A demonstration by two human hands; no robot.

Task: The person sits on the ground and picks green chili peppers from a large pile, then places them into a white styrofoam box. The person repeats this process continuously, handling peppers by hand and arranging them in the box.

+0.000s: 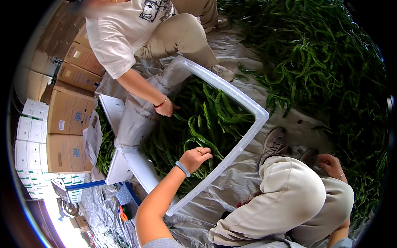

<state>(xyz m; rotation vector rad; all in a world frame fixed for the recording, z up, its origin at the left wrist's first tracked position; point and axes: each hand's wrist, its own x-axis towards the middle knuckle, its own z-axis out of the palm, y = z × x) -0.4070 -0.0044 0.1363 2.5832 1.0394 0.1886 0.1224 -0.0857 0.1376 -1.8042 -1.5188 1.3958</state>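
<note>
Long green chili peppers fill a large translucent plastic crate in front of me, with a printed plastic liner folded over its far left wall. My left hand, with a pale bangle at its wrist, is over the peppers near the crate's front rim, fingers bent and touching or just above them; whether it grips one is not clear. Beyond my knees, at the right, my right hand hangs with bent fingers beside a big heap of green peppers. I see nothing in it.
Opposite, another person's hand reaches into the crate. A white box of peppers stands behind it. Cardboard cartons and white boxes are stacked at the left. Orange-handled scissors lie by a blue-edged item. Plastic sheeting covers the floor.
</note>
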